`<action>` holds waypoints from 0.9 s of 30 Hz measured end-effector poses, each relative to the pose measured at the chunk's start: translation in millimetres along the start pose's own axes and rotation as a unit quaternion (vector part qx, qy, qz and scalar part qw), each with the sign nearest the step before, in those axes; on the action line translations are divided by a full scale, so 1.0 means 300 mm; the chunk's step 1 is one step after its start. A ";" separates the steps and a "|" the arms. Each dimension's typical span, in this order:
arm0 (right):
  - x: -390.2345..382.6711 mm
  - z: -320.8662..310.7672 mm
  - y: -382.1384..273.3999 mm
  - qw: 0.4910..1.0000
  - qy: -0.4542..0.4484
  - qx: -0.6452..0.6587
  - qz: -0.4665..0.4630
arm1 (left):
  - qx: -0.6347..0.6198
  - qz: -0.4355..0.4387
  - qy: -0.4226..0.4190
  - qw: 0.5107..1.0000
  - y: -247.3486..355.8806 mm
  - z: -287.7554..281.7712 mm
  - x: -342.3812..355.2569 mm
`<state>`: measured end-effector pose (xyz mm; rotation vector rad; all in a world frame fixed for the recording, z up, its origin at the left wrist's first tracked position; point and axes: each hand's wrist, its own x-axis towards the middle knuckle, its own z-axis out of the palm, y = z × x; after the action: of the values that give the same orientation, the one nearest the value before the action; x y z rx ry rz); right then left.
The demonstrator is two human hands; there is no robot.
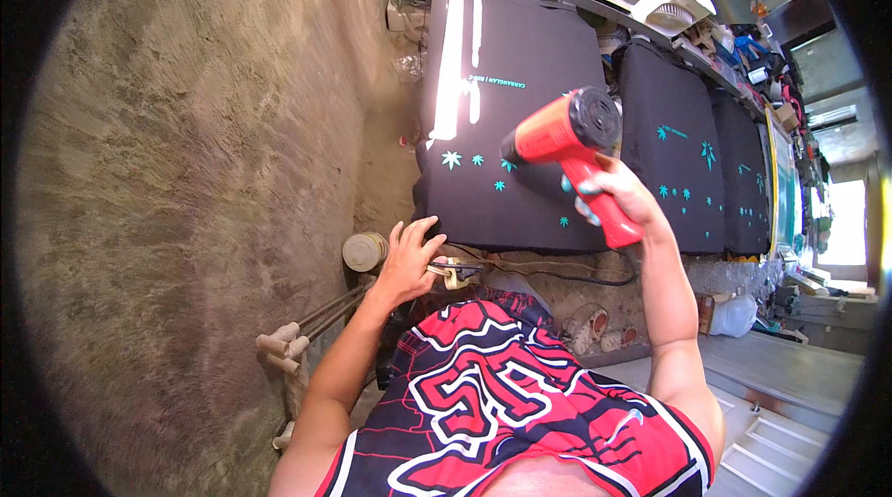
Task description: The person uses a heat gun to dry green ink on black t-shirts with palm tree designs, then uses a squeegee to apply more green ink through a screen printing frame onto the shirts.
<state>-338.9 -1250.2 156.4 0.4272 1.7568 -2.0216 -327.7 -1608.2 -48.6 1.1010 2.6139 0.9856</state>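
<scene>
Blower (557,130): over the right part of the black panel (530,42); hard red body with a rounded barrel, dark round rear cap and short black nozzle turned toward the panel's left side.
Right grip (615,192): closed around the blower's red handle, above the panel's near right corner; teal smears on the fingertips.
Right arm: bare, elbow bent outward, forearm reaching up to the panel's right side.
Left grip (409,263): loosely spread, palm down, fingers slightly curled at the panel's near left corner, holding nothing that shows; whether the fingertips touch the cloth, I cannot tell.
Panel surface: matte, smooth black cloth, crossed by bright sun strips at its far left.
Leaf prints (499,186): flat, teal, pointed lobes, scattered over the panel's nearer half.
Other panels (669,88): black cloth with teal prints, right of the panel.
Tub (364,253): pale, cylindrical, off the panel's near left corner.
Wall (204,172): rough, mottled grey-brown, left of the panel.
</scene>
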 end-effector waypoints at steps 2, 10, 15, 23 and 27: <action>-0.064 -0.016 -0.015 0.998 -0.024 -0.006 0.055 | -0.008 0.004 -0.004 1.000 0.000 -0.001 -0.002; 0.175 -0.057 0.044 0.995 0.028 0.062 -0.072 | -0.020 0.018 0.004 1.000 0.040 0.007 0.006; 0.409 -0.013 -0.017 0.994 -0.035 0.048 -0.087 | -0.016 0.013 -0.012 1.000 0.089 0.014 0.020; 0.247 -0.321 0.003 0.986 0.109 0.062 -0.111 | -0.006 0.015 0.000 1.000 0.175 0.108 0.046; 0.105 -0.522 0.029 0.979 0.150 0.059 -0.126 | 0.016 0.043 -0.008 0.999 0.266 0.181 0.081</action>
<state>-368.7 -1100.0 109.8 0.6004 1.9558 -2.3485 -278.6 -1522.2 -38.4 1.2336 2.5983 0.9504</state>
